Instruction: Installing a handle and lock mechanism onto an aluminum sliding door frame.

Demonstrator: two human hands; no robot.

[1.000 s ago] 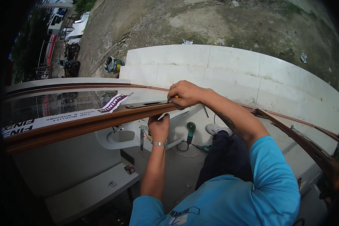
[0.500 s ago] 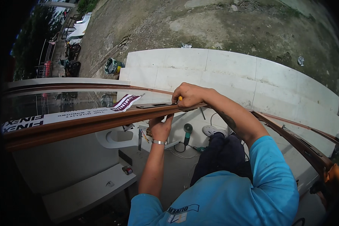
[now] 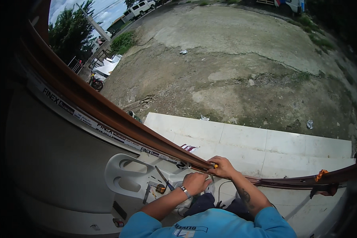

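A brown metal door or window frame piece (image 3: 146,133) slants from the upper left down to my hands, with printed protective film along its side. My right hand (image 3: 224,166) is at its near end, fingers closed round a small tool with a yellow-orange handle (image 3: 215,166); the tool's tip is hidden. Just below the frame, my left hand (image 3: 196,183) is held with its fingers curled, a metal bracelet on the wrist. What those fingers hold, if anything, does not show.
Left of my left arm, a white plastic chair (image 3: 116,184) carries a tape measure (image 3: 160,188), a metal square (image 3: 147,193) and a blue-handled tool (image 3: 169,185). Another brown frame (image 3: 275,182) runs rightward, with orange material (image 3: 321,175) on it. Pale tiled steps (image 3: 242,141) lie beyond.
My view has tilted up and out, so the yard shows more and the frame slants steeply. My left hand has come off the frame's underside and sits closer to me; my right keeps the yellow-orange tool.
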